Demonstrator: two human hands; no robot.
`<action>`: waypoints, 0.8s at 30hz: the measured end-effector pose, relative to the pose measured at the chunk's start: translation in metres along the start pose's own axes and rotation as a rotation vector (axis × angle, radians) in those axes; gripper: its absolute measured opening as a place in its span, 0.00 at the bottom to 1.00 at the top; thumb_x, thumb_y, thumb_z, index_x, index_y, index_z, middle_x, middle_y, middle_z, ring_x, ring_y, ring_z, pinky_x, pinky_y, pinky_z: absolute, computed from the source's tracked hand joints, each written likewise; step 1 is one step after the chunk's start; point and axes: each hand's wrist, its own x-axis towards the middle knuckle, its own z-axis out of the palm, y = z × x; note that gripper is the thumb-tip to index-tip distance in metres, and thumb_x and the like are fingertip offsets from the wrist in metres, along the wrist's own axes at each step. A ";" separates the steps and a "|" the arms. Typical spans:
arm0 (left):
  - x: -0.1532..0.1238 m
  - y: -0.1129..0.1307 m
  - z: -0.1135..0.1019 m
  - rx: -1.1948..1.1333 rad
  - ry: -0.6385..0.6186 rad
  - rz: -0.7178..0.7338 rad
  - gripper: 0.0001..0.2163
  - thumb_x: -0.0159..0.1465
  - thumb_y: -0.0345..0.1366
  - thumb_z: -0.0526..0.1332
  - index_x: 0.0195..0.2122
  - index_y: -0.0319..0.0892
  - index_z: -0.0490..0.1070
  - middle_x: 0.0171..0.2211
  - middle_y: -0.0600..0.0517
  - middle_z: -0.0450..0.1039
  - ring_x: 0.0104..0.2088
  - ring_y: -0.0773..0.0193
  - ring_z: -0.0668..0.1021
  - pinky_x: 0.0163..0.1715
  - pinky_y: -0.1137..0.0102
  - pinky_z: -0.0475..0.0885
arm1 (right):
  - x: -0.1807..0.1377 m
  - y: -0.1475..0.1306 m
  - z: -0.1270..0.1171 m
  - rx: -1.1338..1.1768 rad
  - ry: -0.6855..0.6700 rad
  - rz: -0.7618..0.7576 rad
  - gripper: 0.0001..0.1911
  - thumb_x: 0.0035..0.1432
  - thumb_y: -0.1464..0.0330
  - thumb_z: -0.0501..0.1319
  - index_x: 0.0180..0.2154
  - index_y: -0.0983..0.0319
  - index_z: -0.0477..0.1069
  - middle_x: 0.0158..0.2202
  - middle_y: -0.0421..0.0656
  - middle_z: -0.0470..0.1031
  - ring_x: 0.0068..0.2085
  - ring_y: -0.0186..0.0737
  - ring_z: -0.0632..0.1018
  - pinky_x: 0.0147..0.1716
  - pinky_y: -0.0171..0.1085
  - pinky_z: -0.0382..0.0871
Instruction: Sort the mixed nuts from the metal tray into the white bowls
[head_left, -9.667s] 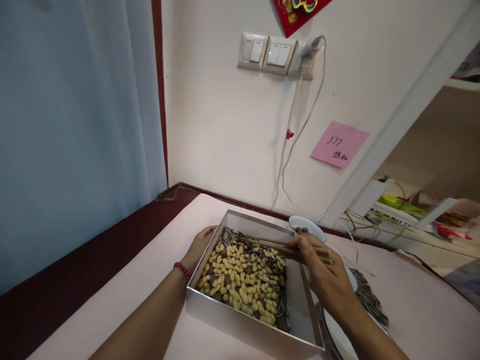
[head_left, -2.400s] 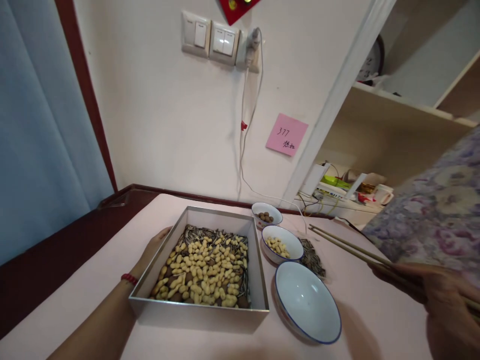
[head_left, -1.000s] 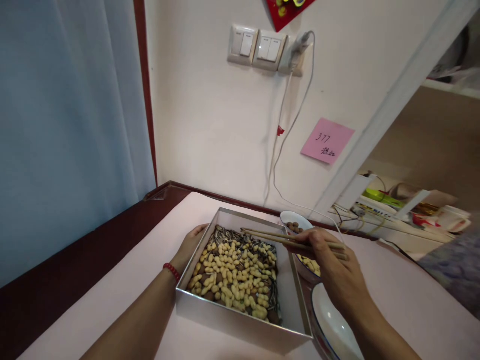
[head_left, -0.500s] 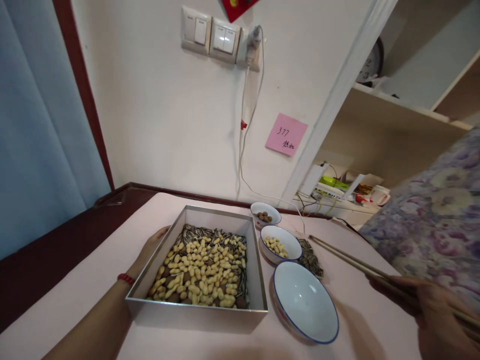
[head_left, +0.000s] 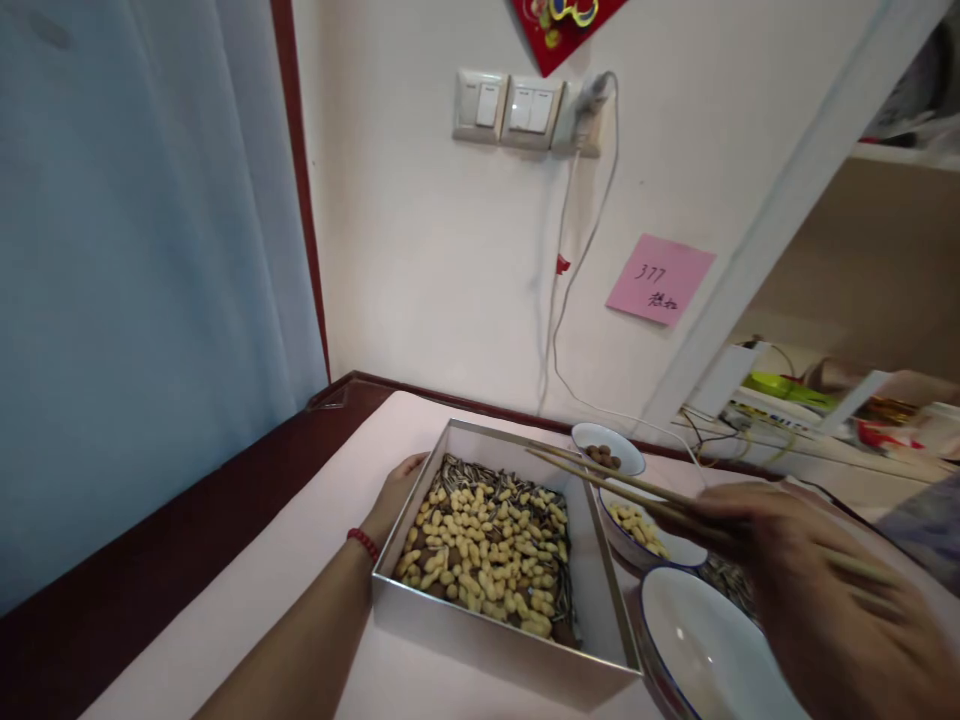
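Note:
My left hand (head_left: 395, 497), with a red bead bracelet (head_left: 363, 543), holds the left wall of a square metal tray (head_left: 495, 625); its fingers are partly hidden. Inside the tray, peanuts (head_left: 480, 540) lie over striped sunflower seeds (head_left: 469, 474), with some round brown nuts among them. My right hand (head_left: 795, 560) grips a pair of wooden chopsticks (head_left: 600, 475). Their tips are slightly apart above the tray's far right side, with nothing between them. Below the chopsticks stands a bowl of peanuts (head_left: 636, 527), partly covered by them and the hand.
A small bowl (head_left: 630, 455) with brown nuts stands at the back. A large blue-rimmed bowl (head_left: 705, 640) sits right of the tray, partly behind my right hand. Loose sunflower seeds (head_left: 727, 585) lie on the pink tabletop (head_left: 360, 665). A white cable (head_left: 559, 345) runs down the wall.
My right hand has brought the chopsticks left, from beyond the bowls to over the tray. My left hand stays at the tray's side. The view has turned left.

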 end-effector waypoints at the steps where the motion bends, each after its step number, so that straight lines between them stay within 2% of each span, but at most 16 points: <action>1: -0.002 0.000 0.002 -0.028 0.007 -0.017 0.17 0.41 0.39 0.74 0.32 0.38 0.78 0.28 0.49 0.82 0.31 0.54 0.81 0.37 0.64 0.75 | 0.002 -0.014 0.022 -0.002 -0.064 0.001 0.17 0.61 0.51 0.60 0.36 0.56 0.79 0.41 0.47 0.79 0.42 0.48 0.81 0.39 0.40 0.79; 4: -0.006 0.003 0.008 -0.082 0.039 -0.071 0.15 0.43 0.38 0.73 0.32 0.38 0.78 0.27 0.50 0.81 0.29 0.57 0.80 0.34 0.65 0.75 | 0.008 -0.029 0.074 0.115 -0.269 0.047 0.19 0.63 0.50 0.59 0.36 0.58 0.78 0.38 0.45 0.79 0.40 0.44 0.81 0.40 0.38 0.78; 6: -0.009 0.004 0.010 -0.087 0.065 -0.082 0.14 0.44 0.38 0.73 0.31 0.38 0.78 0.26 0.50 0.80 0.28 0.57 0.80 0.34 0.66 0.74 | 0.014 -0.020 0.096 0.190 -0.380 0.094 0.20 0.64 0.50 0.58 0.36 0.59 0.76 0.37 0.44 0.78 0.39 0.43 0.80 0.42 0.40 0.78; 9: -0.010 0.004 0.012 -0.101 0.064 -0.085 0.13 0.46 0.38 0.72 0.32 0.38 0.78 0.26 0.50 0.81 0.28 0.58 0.80 0.34 0.66 0.74 | 0.021 -0.001 0.117 0.250 -0.460 0.155 0.21 0.64 0.49 0.58 0.37 0.60 0.75 0.38 0.43 0.77 0.38 0.41 0.79 0.41 0.41 0.77; 16: -0.010 -0.002 0.009 -0.147 0.014 -0.067 0.16 0.47 0.41 0.73 0.34 0.38 0.77 0.27 0.49 0.81 0.30 0.57 0.81 0.35 0.66 0.74 | 0.025 0.013 0.136 0.224 -0.474 0.184 0.23 0.62 0.48 0.60 0.37 0.61 0.75 0.35 0.44 0.77 0.36 0.42 0.78 0.38 0.41 0.76; 24: -0.011 0.002 0.010 -0.129 0.030 -0.085 0.14 0.47 0.38 0.72 0.33 0.39 0.77 0.26 0.50 0.81 0.28 0.58 0.80 0.34 0.66 0.74 | 0.024 0.004 0.131 0.274 -0.397 0.212 0.24 0.59 0.46 0.61 0.33 0.61 0.75 0.33 0.45 0.78 0.38 0.46 0.81 0.37 0.41 0.78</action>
